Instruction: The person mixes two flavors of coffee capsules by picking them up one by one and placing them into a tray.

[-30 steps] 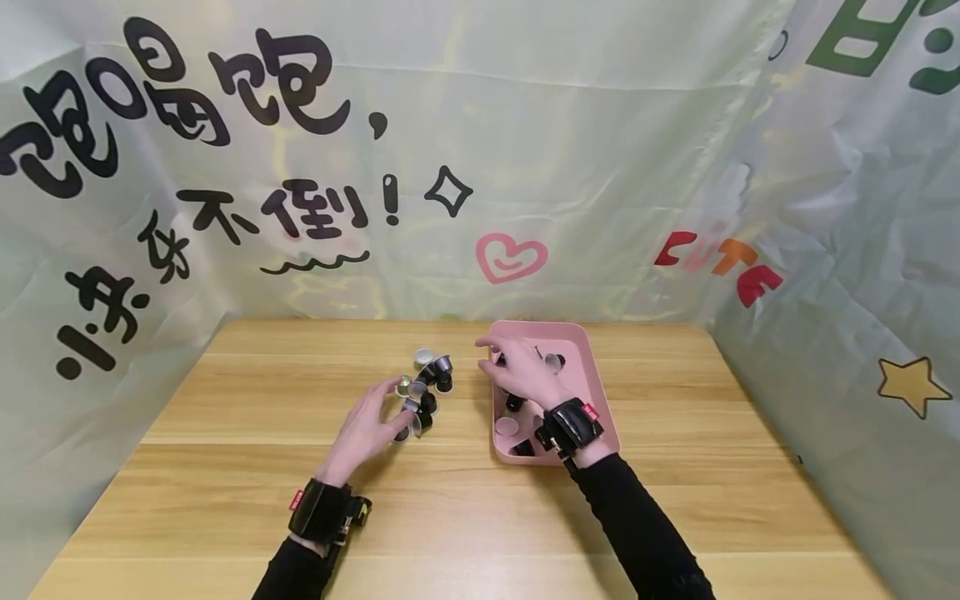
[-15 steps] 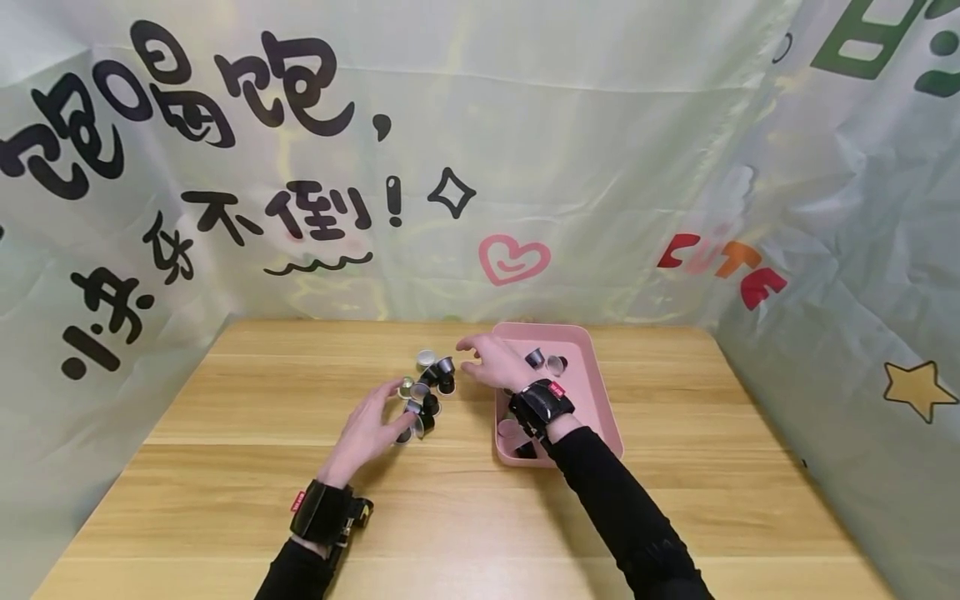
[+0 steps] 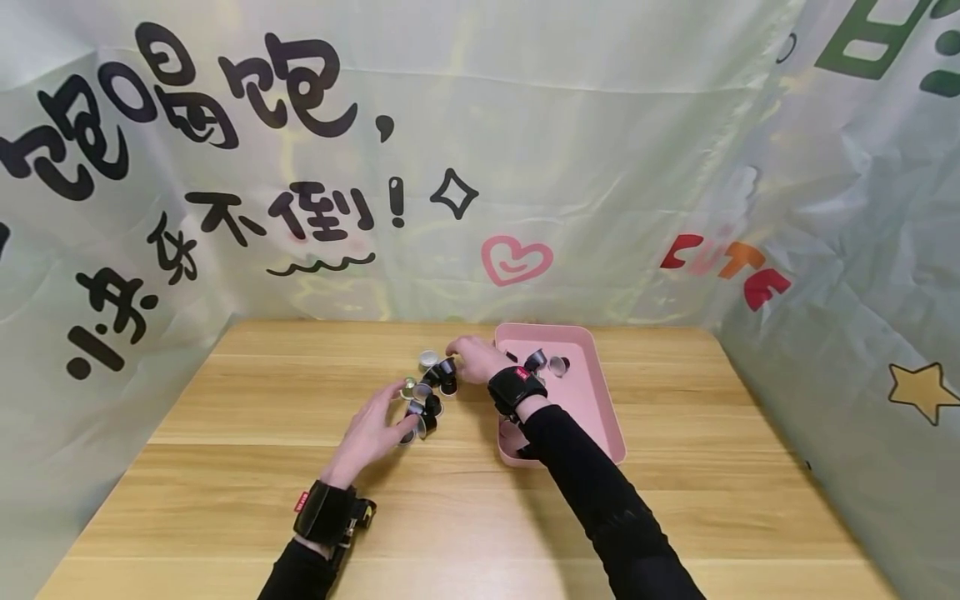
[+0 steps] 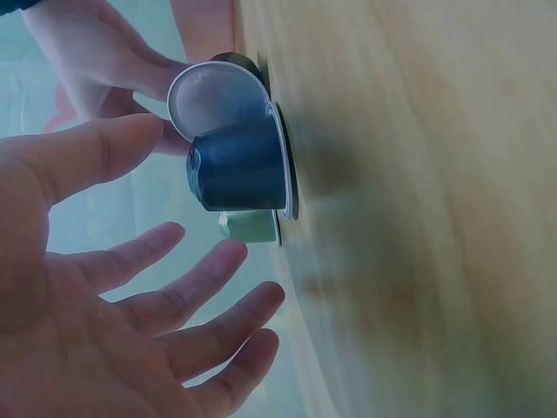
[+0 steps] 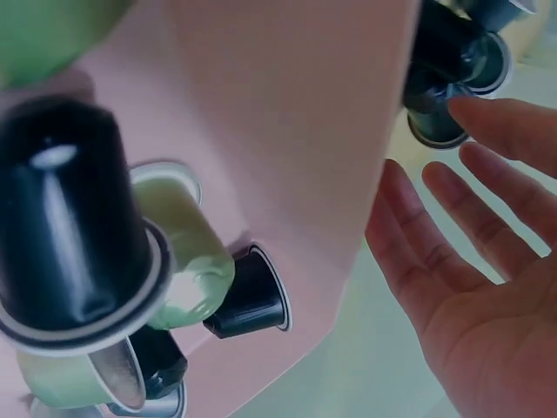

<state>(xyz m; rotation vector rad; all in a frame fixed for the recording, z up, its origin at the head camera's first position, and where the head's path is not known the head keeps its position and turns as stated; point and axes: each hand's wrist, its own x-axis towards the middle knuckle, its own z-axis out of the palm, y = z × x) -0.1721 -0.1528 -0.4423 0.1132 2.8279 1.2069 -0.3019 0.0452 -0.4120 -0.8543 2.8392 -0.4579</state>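
Several coffee capsules [image 3: 432,376], black, silver and pale green, lie in a small cluster on the wooden table. My left hand [image 3: 369,433] curves around the cluster's left side, fingers spread and relaxed. In the left wrist view a dark blue capsule [image 4: 239,165] stands just beyond its thumb, with a green capsule [image 4: 250,226] behind. My right hand [image 3: 478,360] reaches over the tray's left edge to the right side of the cluster. In the right wrist view its fingers are apart, and one fingertip is right at a black capsule [image 5: 438,128].
A pink tray [image 3: 592,392] stands right of the cluster, under my right forearm. In it lie black capsules [image 5: 74,218] and green capsules [image 5: 183,252], partly hidden by my arm in the head view. A printed cloth [image 3: 600,167] hangs behind the table.
My right hand has moved left from above the tray to the capsule cluster, uncovering a capsule at the tray's back. My left hand has stayed beside the cluster.
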